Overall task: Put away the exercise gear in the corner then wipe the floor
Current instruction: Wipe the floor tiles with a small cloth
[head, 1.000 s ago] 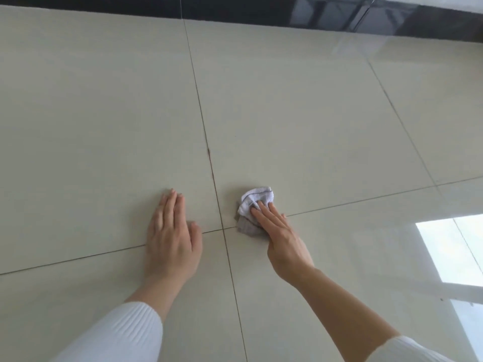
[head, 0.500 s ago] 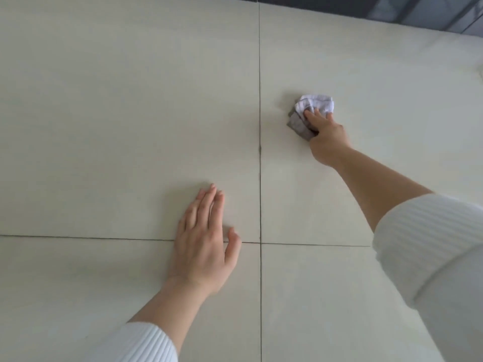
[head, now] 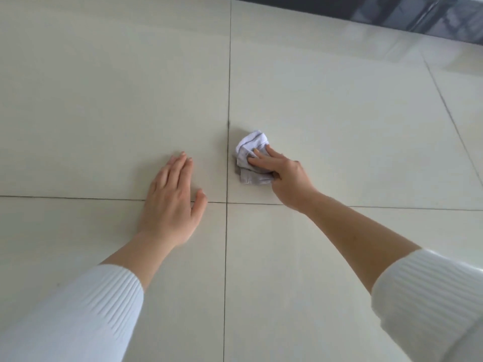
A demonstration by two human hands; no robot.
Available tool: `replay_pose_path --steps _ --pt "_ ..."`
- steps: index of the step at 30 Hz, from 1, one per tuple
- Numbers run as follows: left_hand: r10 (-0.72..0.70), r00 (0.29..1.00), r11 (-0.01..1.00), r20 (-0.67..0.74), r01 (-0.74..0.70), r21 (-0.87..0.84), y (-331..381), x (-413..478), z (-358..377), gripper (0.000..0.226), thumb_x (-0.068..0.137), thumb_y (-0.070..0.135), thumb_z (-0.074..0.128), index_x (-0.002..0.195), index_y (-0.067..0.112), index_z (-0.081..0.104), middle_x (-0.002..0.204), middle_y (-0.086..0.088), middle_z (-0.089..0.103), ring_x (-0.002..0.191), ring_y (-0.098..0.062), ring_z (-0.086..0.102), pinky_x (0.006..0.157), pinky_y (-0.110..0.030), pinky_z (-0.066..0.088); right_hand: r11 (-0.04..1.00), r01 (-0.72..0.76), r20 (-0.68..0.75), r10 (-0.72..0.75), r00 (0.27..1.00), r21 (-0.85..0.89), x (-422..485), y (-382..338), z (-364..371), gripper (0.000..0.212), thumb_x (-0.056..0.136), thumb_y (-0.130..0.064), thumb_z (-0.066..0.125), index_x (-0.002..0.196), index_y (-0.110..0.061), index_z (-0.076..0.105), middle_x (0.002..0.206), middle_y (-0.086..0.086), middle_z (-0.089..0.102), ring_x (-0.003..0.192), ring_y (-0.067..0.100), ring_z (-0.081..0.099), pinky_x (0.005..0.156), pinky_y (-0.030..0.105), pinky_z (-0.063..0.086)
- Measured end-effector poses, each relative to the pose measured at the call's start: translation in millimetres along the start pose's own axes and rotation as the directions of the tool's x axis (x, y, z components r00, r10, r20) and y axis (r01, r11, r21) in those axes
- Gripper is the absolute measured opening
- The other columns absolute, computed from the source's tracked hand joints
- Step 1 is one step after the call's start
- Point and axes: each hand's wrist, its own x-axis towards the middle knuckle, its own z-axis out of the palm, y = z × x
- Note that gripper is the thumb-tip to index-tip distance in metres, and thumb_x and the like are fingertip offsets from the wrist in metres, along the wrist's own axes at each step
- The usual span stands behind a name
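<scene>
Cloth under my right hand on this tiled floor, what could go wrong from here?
The cloth is a small wad under the right hand, so strokes may leave unwiped strips of floor. The left hand lies flat on the glossy floor; if it bears weight, it could slide. The dark grout line beside the cloth may get skipped.

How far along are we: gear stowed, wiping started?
Looks done: no exercise gear shows on the floor, though this view covers only a patch. In hand: the right hand holds the bunched cloth on a tile beside the grout line; the left hand rests flat on the floor. Left: the other tiles; wiped ones can't be told apart.
</scene>
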Motion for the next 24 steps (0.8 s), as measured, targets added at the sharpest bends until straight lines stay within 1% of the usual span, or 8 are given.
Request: replay_pose_path --steps 2,5,9,15,19,22,23,24 --pt "0.023 1.0 0.999 0.01 -0.024 0.029 -1.1 -1.5 1.6 0.066 0.092 0.038 0.025 0.144 -0.002 0.032 0.153 -0.018 0.029 0.143 -0.03 0.024 0.117 -0.043 0.021 1.0 0.012 0.008 -0.012 1.0 0.003 -23.1 -0.2 7.8 0.077 0.076 0.017 0.032 0.133 -0.029 0.056 0.145 -0.015 0.042 0.144 0.006 0.021 0.117 0.024 0.018" --pt "0.01 1.0 0.999 -0.002 -0.01 0.039 1.1 -16.0 0.5 0.064 0.094 0.039 0.024 0.143 -0.001 0.034 0.152 -0.02 0.03 0.142 -0.033 0.024 0.117 -0.042 0.02 0.998 0.053 0.03 -0.054 0.998 0.017 -57.6 2.0 19.9 0.078 0.074 0.021 0.032 0.133 -0.023 0.056 0.145 -0.013 0.044 0.144 0.008 0.022 0.117 0.02 0.01" --pt "0.004 1.0 1.0 -0.024 -0.004 0.027 6.5 -53.4 -2.6 0.063 0.094 0.038 0.027 0.141 -0.003 0.038 0.15 -0.022 0.032 0.14 -0.035 0.026 0.116 -0.037 0.015 0.994 0.111 0.035 -0.112 0.993 0.018 -109.6 5.8 35.5 0.081 0.071 0.024 0.032 0.135 -0.022 0.054 0.144 -0.017 0.04 0.144 0.007 0.021 0.119 0.028 0.013" --pt "-0.042 0.997 0.999 0.058 0.041 0.026 7.3 -104.3 -7.3 0.064 0.094 0.04 0.025 0.14 -0.003 0.039 0.147 -0.024 0.036 0.137 -0.036 0.031 0.113 -0.036 0.015 0.967 0.255 0.137 -0.251 0.958 -0.014 -194.2 -4.8 62.2 0.079 0.074 0.015 0.028 0.138 -0.026 0.051 0.149 -0.018 0.035 0.145 0.005 0.014 0.119 0.028 0.012" --pt "-0.059 0.985 0.998 0.159 0.053 0.039 5.2 -141.8 -12.5 0.069 0.095 0.046 0.021 0.143 -0.001 0.035 0.151 -0.023 0.032 0.14 -0.036 0.028 0.113 -0.037 0.015 0.908 0.418 0.229 -0.399 0.888 -0.038 -249.5 -13.8 79.1 0.075 0.073 0.01 0.034 0.136 -0.027 0.052 0.149 -0.016 0.038 0.145 0.007 0.016 0.118 0.031 0.018" --pt "-0.042 0.969 0.997 0.244 0.025 0.074 1.4 -167.4 -18.5 0.073 0.098 0.051 0.012 0.144 -0.001 0.034 0.151 -0.022 0.031 0.139 -0.034 0.03 0.112 -0.037 0.017 0.806 0.59 0.356 -0.535 0.766 -0.057 -257.9 -11.5 72.5 0.074 0.07 0.006 0.036 0.134 -0.026 0.053 0.148 -0.015 0.04 0.144 0.01 0.021 0.117 0.03 0.023" --pt "-0.04 0.964 0.996 0.262 0.019 0.082 1.3 -175.0 -21.9 0.076 0.098 0.053 0.009 0.144 -0.002 0.033 0.151 -0.022 0.031 0.139 -0.034 0.031 0.111 -0.037 0.017 0.785 0.615 0.375 -0.548 0.748 -0.079 -249.0 -7.7 65.8 0.078 0.067 0.009 0.04 0.135 -0.026 0.053 0.148 -0.014 0.039 0.144 0.01 0.021 0.116 0.031 0.025" --pt "-0.04 0.959 0.996 0.281 0.018 0.083 1.0 -182.8 -26.1 0.08 0.096 0.057 0.005 0.146 -0.001 0.03 0.153 -0.021 0.026 0.141 -0.033 0.027 0.112 -0.035 0.015 0.786 0.607 0.356 -0.537 0.765 -0.119 -236.2 -3.7 58.2 0.083 0.064 0.014 0.044 0.136 -0.027 0.052 0.149 -0.014 0.039 0.143 0.009 0.021 0.116 0.031 0.026"
